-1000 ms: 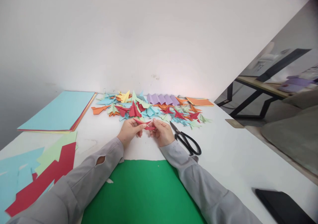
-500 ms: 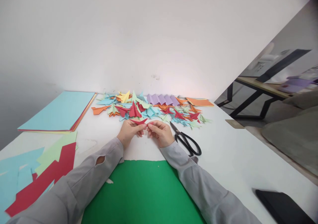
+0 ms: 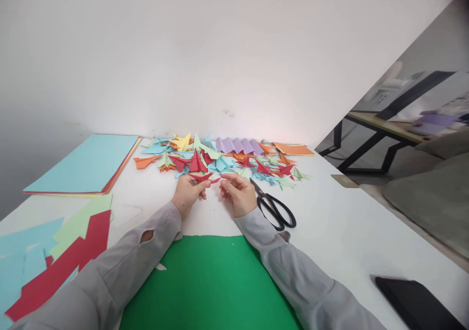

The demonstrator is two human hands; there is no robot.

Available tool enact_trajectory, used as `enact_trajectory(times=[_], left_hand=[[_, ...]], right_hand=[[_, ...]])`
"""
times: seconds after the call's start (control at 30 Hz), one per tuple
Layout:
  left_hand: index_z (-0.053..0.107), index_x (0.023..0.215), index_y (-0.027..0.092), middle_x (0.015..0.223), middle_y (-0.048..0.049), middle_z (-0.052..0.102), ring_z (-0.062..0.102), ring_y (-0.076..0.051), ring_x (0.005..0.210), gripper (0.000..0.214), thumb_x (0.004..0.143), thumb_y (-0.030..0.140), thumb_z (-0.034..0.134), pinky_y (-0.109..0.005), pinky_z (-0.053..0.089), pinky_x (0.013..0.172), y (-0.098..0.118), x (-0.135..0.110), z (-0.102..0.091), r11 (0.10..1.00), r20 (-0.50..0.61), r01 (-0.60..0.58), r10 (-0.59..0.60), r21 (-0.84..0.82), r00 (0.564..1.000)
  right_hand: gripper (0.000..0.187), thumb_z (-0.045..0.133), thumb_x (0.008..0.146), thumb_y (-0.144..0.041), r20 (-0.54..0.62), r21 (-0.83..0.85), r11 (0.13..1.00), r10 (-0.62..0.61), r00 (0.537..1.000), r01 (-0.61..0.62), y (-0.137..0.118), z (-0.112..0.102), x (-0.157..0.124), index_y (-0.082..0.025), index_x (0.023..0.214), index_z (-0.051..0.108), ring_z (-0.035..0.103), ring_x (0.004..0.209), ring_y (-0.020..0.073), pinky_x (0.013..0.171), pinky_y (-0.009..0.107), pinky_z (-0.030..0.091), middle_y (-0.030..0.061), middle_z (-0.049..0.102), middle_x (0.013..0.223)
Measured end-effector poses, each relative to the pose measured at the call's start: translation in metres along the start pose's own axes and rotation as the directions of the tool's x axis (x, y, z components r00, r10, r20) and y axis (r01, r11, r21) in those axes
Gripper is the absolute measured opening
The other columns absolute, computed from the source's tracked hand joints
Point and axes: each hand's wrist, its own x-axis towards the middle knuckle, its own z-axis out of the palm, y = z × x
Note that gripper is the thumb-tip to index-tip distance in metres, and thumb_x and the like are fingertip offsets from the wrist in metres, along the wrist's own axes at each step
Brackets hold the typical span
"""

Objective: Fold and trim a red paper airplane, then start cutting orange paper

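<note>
"Head view: what is the left hand (image 3: 186, 193) doing?"

"It is pinching a small folded red paper (image 3: 201, 177) between thumb and fingers, and it is holding it just above the white tabletop (image 3: 330, 222)."

"And the right hand (image 3: 240, 196)?"

"It is hovering just beside the paper's right tip with its fingers curling. I am not seeing clearly whether thumb and forefinger are touching that tip, so I cannot tell if they are gripping it."

"Where is the red paper sitting among the rest?"

"It is pointing across the gap between the hands, in front of a pile of folded paper pieces (image 3: 198, 163) that is lying near the wall (image 3: 220, 51). Behind that pile, a purple pleated strip (image 3: 240, 146) is standing in ridges."

"What is lying nearest the right hand?"

"Black scissors (image 3: 263, 194) are resting just to its right, with their blades pointing away from the person. A green sheet (image 3: 212, 281) is spreading between the forearms."

"And over on the left?"

"A stack of coloured sheets (image 3: 84, 164) is lying toward the back, light blue uppermost, and a cut red sheet (image 3: 62, 274) is lying nearer, partly overlapping green and blue pieces."
</note>
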Motion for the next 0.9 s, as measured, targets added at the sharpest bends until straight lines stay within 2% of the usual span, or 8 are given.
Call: enact_trajectory(times=[0.13,0.43,0.67,0.9], left_hand=[[0.059,0.062,0.013,0.045,0.004,0.053,0.045,-0.007,0.037,0.021,0.055,0.024,0.075,-0.021,0.038,0.038,-0.0024,0.0013,-0.0007,1.0,-0.008,-0.009,0.009,-0.004,1.0],[0.057,0.067,0.014,0.042,0.0048,0.052,0.046,-0.008,0.036,0.028,0.052,0.025,0.078,-0.021,0.039,0.038,0.0013,-0.0013,0.0032,1.0,-0.03,-0.004,0.003,-0.028,1.0],[0.062,0.07,0.011,0.04,0.0041,0.052,0.046,-0.008,0.036,0.027,0.055,0.027,0.077,-0.021,0.039,0.039,0.0057,-0.0047,0.0056,0.995,0.022,-0.031,0.029,0.098,0.999],[0.064,0.076,0.01,0.041,0.0041,0.053,0.047,-0.008,0.036,0.028,0.056,0.027,0.076,-0.022,0.039,0.04,0.0031,-0.0032,0.0033,0.994,0.026,-0.044,0.041,0.104,0.999]], right_hand=[[0.019,0.072,0.057,-0.026,-0.027,0.006,1.0,0.004,1.0,-0.004,0.0,0.0007,0.0003,-0.018,0.072,0.065,0.049,0.038,0.0095,0.034,0.021,0.037,-0.0033,0.058,0.047],[0.018,0.074,0.055,-0.027,-0.008,0.032,0.999,0.035,0.999,-0.035,0.0003,-0.0006,0.0011,-0.018,0.066,0.062,0.05,0.039,0.0092,0.033,0.02,0.037,-0.0023,0.06,0.05],[0.02,0.073,0.057,-0.03,0.025,0.106,0.99,0.089,0.996,-0.091,0.0011,-0.0021,0.0025,-0.017,0.062,0.058,0.051,0.039,0.0081,0.032,0.018,0.039,-0.0023,0.061,0.052],[0.017,0.07,0.057,-0.026,0.023,0.151,0.984,0.095,0.995,-0.097,0.0023,-0.0032,0.0052,-0.016,0.063,0.058,0.051,0.038,0.0085,0.031,0.017,0.041,-0.0014,0.062,0.051]])
